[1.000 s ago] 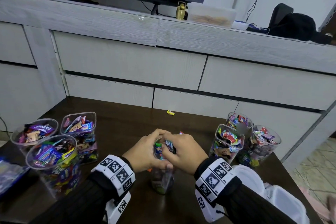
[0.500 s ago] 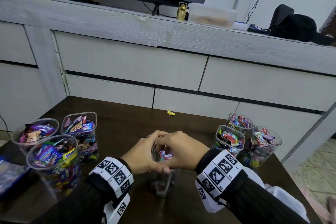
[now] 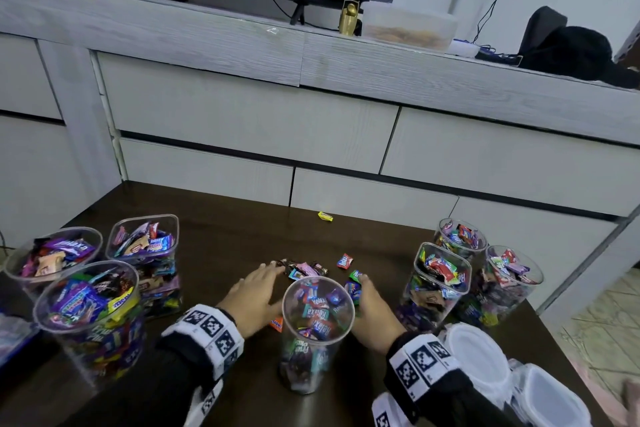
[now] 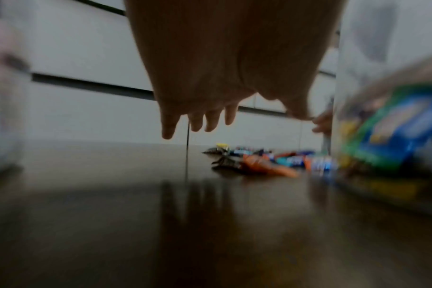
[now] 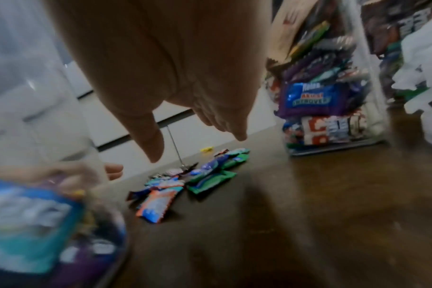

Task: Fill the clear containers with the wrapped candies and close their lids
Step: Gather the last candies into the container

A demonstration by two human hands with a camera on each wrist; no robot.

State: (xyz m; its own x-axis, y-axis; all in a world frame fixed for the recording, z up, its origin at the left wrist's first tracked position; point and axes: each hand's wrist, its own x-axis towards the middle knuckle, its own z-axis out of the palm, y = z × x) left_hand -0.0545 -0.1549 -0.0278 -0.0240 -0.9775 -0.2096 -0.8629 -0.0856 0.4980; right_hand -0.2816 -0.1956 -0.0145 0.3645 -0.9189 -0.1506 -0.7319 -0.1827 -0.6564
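On the dark tabletop, the round container stands partly filled, lidless. Just behind it lie loose candies. My left hand and right hand flank it, fingers released, empty. Next, I judge: gather that pile.

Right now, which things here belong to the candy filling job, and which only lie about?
Job: round clear container; loose wrapped candies; white lids; six filled clear containers.
Lying about: gold figurine; black cap; translucent plastic box.
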